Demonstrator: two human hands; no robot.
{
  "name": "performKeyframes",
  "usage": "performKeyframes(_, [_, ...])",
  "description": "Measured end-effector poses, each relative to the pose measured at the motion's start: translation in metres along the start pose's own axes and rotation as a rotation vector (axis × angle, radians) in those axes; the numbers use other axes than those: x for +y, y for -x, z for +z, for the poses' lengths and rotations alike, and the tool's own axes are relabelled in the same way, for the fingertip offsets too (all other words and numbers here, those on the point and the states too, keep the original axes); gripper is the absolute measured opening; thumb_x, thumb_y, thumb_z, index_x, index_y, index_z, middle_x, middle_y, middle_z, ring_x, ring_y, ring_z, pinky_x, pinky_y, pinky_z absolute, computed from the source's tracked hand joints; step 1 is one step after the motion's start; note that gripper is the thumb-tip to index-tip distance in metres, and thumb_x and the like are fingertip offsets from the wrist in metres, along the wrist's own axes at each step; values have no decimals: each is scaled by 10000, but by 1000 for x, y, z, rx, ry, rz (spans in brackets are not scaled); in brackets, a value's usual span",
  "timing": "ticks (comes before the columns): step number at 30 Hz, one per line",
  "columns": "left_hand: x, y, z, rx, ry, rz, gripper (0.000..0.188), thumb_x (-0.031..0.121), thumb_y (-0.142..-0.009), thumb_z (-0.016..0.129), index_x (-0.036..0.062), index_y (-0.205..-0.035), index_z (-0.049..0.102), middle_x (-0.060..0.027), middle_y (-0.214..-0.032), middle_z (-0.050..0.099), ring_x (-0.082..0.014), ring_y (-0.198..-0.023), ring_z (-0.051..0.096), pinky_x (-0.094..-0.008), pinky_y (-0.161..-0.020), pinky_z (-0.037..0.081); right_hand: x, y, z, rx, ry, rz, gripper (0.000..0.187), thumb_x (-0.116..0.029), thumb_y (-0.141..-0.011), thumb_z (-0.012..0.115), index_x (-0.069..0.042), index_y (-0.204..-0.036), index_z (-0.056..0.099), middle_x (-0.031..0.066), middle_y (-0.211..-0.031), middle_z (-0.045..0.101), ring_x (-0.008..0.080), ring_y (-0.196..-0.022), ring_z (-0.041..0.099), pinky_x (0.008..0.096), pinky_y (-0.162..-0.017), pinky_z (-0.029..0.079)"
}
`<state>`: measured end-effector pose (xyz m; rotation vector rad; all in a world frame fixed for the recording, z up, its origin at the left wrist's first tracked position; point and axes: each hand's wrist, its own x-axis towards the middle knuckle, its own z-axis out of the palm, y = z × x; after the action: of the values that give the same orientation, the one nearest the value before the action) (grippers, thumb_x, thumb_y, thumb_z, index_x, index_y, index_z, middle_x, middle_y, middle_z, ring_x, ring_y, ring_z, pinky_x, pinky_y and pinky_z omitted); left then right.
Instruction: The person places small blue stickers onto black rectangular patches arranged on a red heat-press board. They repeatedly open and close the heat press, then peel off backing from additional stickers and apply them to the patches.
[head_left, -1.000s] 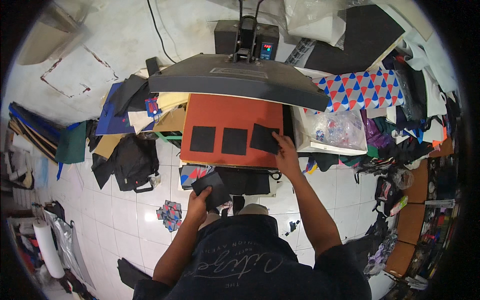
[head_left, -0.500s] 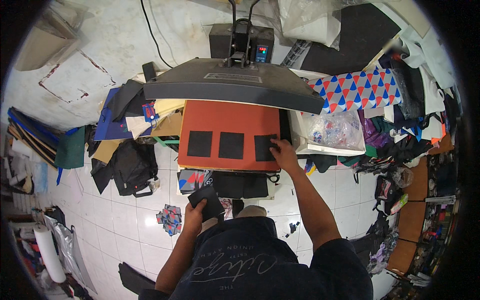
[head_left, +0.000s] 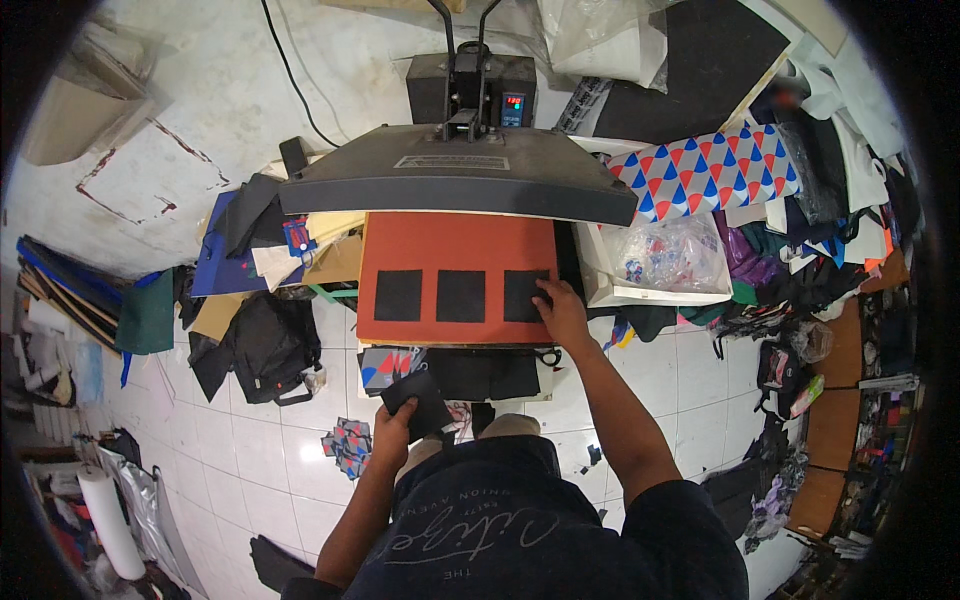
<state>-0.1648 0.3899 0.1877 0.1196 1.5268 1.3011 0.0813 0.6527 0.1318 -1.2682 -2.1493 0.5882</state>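
Three black square fabric pieces lie in a row on the red-brown lower pad (head_left: 460,240) of a heat press: a left piece (head_left: 398,295), a middle piece (head_left: 461,296) and a right piece (head_left: 523,297). My right hand (head_left: 565,315) has its fingers closed at the right edge of the right piece. Below the pad, in front of my body, my left hand (head_left: 392,430) grips a black piece (head_left: 420,400), apparently a small stack, with the thumb on top. Above the pad's far part stands the press's raised dark upper plate (head_left: 455,180).
A white tray (head_left: 655,296) with plastic bags stands right of the pad, beside a roll of patterned material (head_left: 705,175). Cloth heaps lie farther right. On the left floor are a black bag (head_left: 270,345) and patterned pieces (head_left: 348,447). Black material (head_left: 480,372) sits under the pad.
The right piece has shifted slightly left and now sits straighter in line with the others, my right hand still at its edge. My left hand keeps its hold. The view has shifted a little.
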Motion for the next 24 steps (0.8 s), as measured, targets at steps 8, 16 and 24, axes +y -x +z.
performKeyframes(8, [-7,-3,-6,-9,-41,-2,241,137,-875,627,-14,-1063,613,-79,-971,662,-182,-866,631,-303,-805,492,-16,-8,-19,-154,116,258,438,-275,-796,704,-63,-1165,598,212,-1122,558,366,-984,593,441,-827,502])
performKeyframes(16, [1,-1,-9,-1,130,-28,254,88,-825,623,-11,-1059,608,-84,-974,655,-197,-878,631,-334,-804,495,-39,-7,-17,82,106,173,408,-306,-829,691,-41,-1126,597,145,-912,602,280,-804,600,377,-700,495])
performKeyframes(24, [40,0,9,-72,154,102,343,59,-819,647,-4,-1144,558,-79,-1016,631,-185,-924,606,-318,-817,475,-166,25,4,-687,-674,242,388,-314,-824,725,-23,-1048,602,64,-863,631,151,-777,592,315,-674,478])
